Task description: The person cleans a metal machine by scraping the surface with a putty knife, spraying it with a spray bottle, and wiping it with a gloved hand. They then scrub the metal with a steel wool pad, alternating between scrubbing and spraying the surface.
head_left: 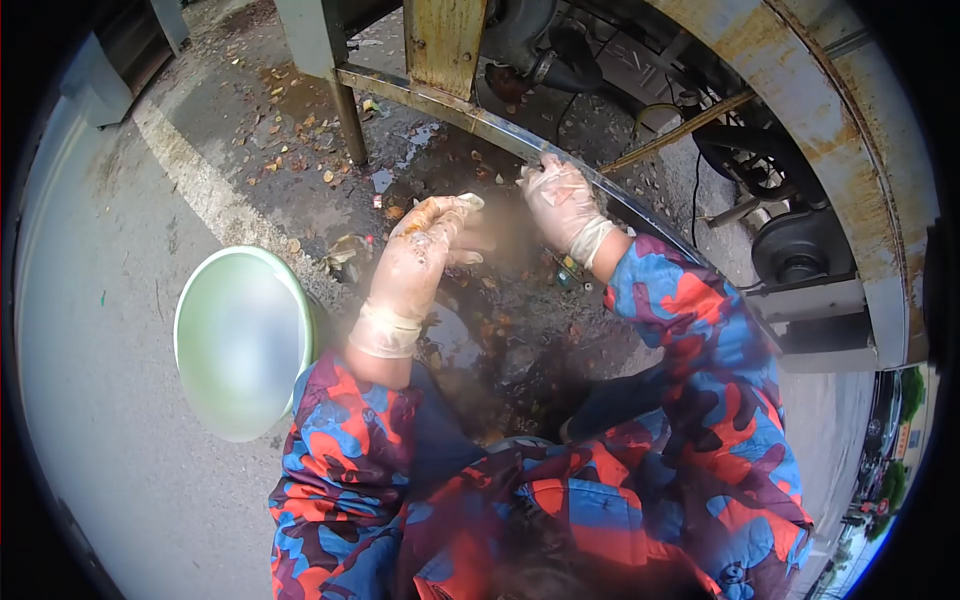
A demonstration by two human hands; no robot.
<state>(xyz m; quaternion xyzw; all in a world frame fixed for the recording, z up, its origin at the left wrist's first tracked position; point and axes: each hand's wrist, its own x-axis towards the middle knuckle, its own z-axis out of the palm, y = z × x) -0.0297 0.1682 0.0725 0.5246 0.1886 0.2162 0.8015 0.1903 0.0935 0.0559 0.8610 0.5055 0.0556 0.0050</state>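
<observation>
My left hand (pixel 412 262), in a thin, see-through glove with brown stains, hangs over the wet ground. Its fingers are bent but apart, and no object shows in them. My right hand (pixel 562 208), gloved the same way, is closed beside the metal rail (pixel 480 122) of a rusty frame. Its fingertips are at the rail's edge; whatever they hold, if anything, is hidden. A blurred patch lies between the hands. To the left of my left arm stands a pale green basin (pixel 306 318), whose inside looks hazy.
A rusty yellow post (pixel 445 45) rises from the rail. Behind the rail are dark hoses (pixel 765 150) and a black round part (pixel 800 250). A thin metal leg (pixel 347 120) reaches the ground. Fallen leaves (pixel 300 130) and puddles (pixel 450 335) cover the pavement below.
</observation>
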